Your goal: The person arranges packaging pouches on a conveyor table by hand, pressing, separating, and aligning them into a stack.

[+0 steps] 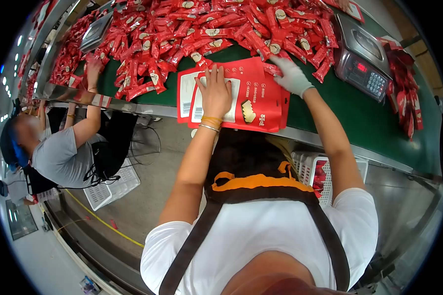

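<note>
My bare left hand lies flat, fingers spread, on a small stack of red printed pouches at the belt's near edge. The top pouch has a white panel, a barcode and a picture of yellow food. My right hand, in a white glove, is at the pouches' upper right corner. Its fingers are stretched apart around a small red packet; a firm grip on it does not show. A large heap of similar red packets lies just beyond both hands.
A digital scale with a red display stands on the green belt at right, with red pouches beyond it. Another scale is at upper left. A co-worker sits at left. White crates stand on the floor.
</note>
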Tool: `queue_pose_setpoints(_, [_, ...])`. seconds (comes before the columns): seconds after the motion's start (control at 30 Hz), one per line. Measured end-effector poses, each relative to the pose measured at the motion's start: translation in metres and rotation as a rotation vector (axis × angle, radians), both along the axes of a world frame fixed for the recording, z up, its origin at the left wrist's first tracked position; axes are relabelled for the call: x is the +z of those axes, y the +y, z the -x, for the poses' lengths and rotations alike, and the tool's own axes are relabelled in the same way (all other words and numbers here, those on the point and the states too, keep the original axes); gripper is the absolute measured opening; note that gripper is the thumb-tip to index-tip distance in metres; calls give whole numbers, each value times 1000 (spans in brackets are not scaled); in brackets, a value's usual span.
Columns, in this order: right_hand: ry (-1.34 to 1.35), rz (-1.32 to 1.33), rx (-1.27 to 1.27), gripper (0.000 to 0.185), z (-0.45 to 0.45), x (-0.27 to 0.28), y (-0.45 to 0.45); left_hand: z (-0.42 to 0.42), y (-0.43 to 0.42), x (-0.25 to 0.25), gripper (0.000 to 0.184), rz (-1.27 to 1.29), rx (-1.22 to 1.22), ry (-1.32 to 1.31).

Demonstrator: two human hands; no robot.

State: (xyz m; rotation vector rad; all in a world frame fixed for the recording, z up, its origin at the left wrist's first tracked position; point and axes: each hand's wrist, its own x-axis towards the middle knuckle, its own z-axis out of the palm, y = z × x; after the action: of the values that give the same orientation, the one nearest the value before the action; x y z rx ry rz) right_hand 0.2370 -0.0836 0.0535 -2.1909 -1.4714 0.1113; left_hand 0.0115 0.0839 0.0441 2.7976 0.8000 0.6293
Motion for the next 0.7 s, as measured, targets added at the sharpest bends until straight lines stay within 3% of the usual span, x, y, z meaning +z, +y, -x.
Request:
queue_pose_setpoints(0.03, [25, 271, 9, 61, 0, 1, 7, 1, 1, 2, 51, -14, -3, -3])
queue_pose_setpoints(0.1, [30, 198, -36, 58, -5, 10, 5, 3, 0, 3, 51, 48, 11, -13])
queue_pose_setpoints(0.23, [264, -298, -109, 47, -9, 53, 1, 5, 1, -2, 49, 117, 27, -110])
queue_pose_setpoints(0.3, [53, -281, -249, 49, -3, 74, 23, 4, 1, -2, 49, 133, 22, -106])
queue_pose_setpoints(0.37, [-56, -311, -255, 49, -8, 40, 61, 2, 1, -2, 49, 140, 9, -101])
queue_pose_setpoints(0.4, [-97, -7, -329, 51, -2, 33, 76, 2, 1, -3, 49, 144, 9, -103])
queue_pose_setpoints(0.43, [-41, 2, -306, 59, -19, -17, 99, 2, 2, -3, 49, 149, 12, -106])
queue_pose_setpoints(0.5, [-177, 41, -433, 63, 14, -20, 107, 2, 3, -2, 49, 137, 14, -102])
queue_pose_setpoints(0.63, [-133, -14, -350, 69, 26, -25, 105, 3, 2, -6, 46, 104, 23, -87])
queue_pose_setpoints(0.7, [-74, 147, -374, 72, 23, -15, 105, 2, 4, -6, 48, 109, 14, -92])
